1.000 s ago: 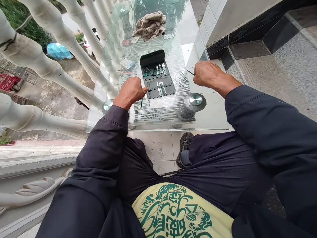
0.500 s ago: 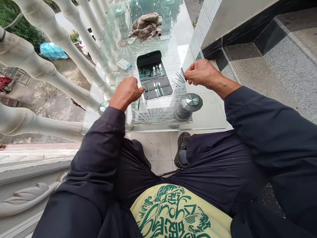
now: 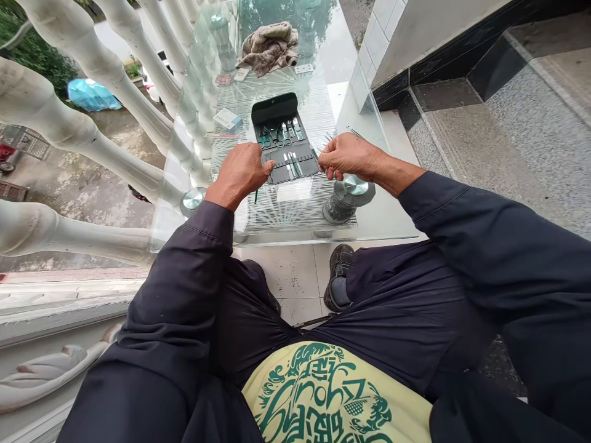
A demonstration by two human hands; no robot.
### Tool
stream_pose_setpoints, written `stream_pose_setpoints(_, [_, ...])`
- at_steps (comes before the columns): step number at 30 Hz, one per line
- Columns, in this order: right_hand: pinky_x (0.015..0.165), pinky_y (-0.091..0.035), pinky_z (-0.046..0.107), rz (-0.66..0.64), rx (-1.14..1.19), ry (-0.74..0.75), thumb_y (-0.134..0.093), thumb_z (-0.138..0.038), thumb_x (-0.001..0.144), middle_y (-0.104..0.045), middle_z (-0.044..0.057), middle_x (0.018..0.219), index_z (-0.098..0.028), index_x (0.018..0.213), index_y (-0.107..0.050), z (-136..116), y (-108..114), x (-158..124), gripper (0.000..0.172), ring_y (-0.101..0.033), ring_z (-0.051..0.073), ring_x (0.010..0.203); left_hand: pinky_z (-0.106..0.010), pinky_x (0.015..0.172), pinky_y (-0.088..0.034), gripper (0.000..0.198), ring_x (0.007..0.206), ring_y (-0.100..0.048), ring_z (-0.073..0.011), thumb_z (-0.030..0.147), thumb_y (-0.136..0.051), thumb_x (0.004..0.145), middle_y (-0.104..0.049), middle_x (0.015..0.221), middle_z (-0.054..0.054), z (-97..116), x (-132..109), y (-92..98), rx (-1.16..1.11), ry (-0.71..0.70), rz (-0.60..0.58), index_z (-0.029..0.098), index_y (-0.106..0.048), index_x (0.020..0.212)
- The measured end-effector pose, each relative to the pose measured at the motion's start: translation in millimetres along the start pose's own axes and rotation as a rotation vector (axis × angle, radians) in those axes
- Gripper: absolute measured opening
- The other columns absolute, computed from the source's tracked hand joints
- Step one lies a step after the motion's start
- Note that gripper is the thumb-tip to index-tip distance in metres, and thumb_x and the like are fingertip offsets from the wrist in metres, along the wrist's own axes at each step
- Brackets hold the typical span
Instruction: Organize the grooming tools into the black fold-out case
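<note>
Glass counter (image 3: 286,229). Left hand (image 3: 237,172) curled, green stick (image 3: 256,197) showing below; grip can't be told. Right hand (image 3: 349,155) bent, fingertips bunched at case's right edge; hold unclear. Case (image 3: 277,108) open between hands, tools (image 3: 294,163) slotted. Beyond: box (image 3: 228,119), crumpled cloth (image 3: 270,49).

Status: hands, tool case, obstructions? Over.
Left hand near left edge of tool case; right hand near its right edge; both grips unclear. Case open. Towel beyond, not blocking.
</note>
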State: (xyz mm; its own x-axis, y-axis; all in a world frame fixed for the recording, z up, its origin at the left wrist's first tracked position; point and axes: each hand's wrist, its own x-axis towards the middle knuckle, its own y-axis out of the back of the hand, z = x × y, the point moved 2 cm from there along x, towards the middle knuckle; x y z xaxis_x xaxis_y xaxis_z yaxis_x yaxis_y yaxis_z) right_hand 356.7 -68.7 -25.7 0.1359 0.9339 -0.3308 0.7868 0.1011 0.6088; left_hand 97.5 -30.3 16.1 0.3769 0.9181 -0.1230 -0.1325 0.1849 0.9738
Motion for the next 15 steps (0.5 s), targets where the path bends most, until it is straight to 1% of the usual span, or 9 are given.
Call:
stream_pose_setpoints(3, [0.071, -0.071, 0.046, -0.016, 0.005, -0.022, -0.099, -0.033, 0.093, -0.073, 0.011, 0.074, -0.019, 0.106, -0.088, 1, -6, -3, 0.022, -0.073, 0.03, 0.072, -0.051, 0.114, -0.06, 0.028, 0.137, -0.077, -0.0427, 0.043, -0.069, 0.129, -0.082, 0.121, -0.016, 3, 0, -2.5, -0.008, -0.022, -0.02, 0.022, -0.084, 0.137])
stream_pose_setpoints(8, [0.061, -0.06, 0.041, -0.075, 0.031, -0.073, -0.1, -0.035, 0.098, -0.063, 0.005, 0.063, -0.02, 0.102, -0.084, 4, -16, -6, 0.022, -0.06, 0.024, 0.06, -0.051, 0.117, -0.058, 0.026, 0.139, -0.076, -0.0441, 0.042, -0.071, 0.128, -0.081, 0.121, -0.017, 9, -1, -2.8, 0.002, -0.03, -0.048, 0.022, -0.086, 0.133])
stream_pose_setpoints(10, [0.057, -0.053, 0.037, -0.088, 0.046, -0.086, -0.1, -0.033, 0.101, -0.063, 0.004, 0.062, -0.022, 0.098, -0.081, 5, -17, -7, 0.022, -0.057, 0.022, 0.057, -0.051, 0.117, -0.058, 0.026, 0.139, -0.076, -0.044, 0.041, -0.07, 0.128, -0.081, 0.122, -0.017, 11, -2, -1.4, 0.01, -0.025, -0.047, 0.021, -0.086, 0.134])
stream_pose_setpoints(12, [0.053, -0.048, 0.035, -0.083, 0.064, -0.094, -0.101, -0.031, 0.102, -0.067, 0.004, 0.064, -0.023, 0.095, -0.077, 4, -17, -9, 0.026, -0.055, 0.02, 0.054, -0.051, 0.117, -0.058, 0.025, 0.139, -0.076, -0.0436, 0.039, -0.07, 0.128, -0.08, 0.122, -0.017, 12, -3, -0.4, 0.017, -0.021, -0.048, 0.021, -0.086, 0.133])
stream_pose_setpoints(15, [0.051, -0.046, 0.032, -0.08, 0.086, -0.094, -0.105, -0.027, 0.103, -0.073, 0.005, 0.069, -0.024, 0.091, -0.072, 1, -15, -12, 0.035, -0.056, 0.017, 0.051, -0.05, 0.117, -0.058, 0.024, 0.137, -0.077, -0.0431, 0.039, -0.071, 0.128, -0.08, 0.121, -0.017, 12, -3, -0.6, 0.012, -0.024, -0.052, 0.021, -0.086, 0.131])
